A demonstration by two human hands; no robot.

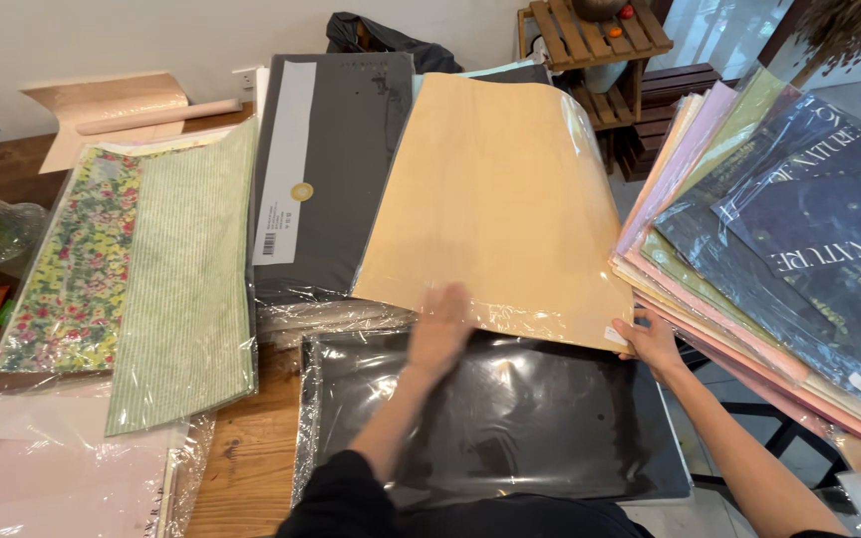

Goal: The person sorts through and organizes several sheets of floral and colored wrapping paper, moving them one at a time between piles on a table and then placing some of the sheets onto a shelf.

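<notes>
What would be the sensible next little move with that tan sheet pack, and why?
Probably slide the tan sheet pack further away. The left hand lies flat on its near edge, the right hand grips its corner, and it overlaps the black pack.

Bright, even daylight with soft shadows. White glare streaks the black wrap [510, 418] just below the left fingers [447, 299] and the clear film [331, 317] beside them. Left fingers slightly motion-blurred; edges bow with wide-angle distortion.
</notes>
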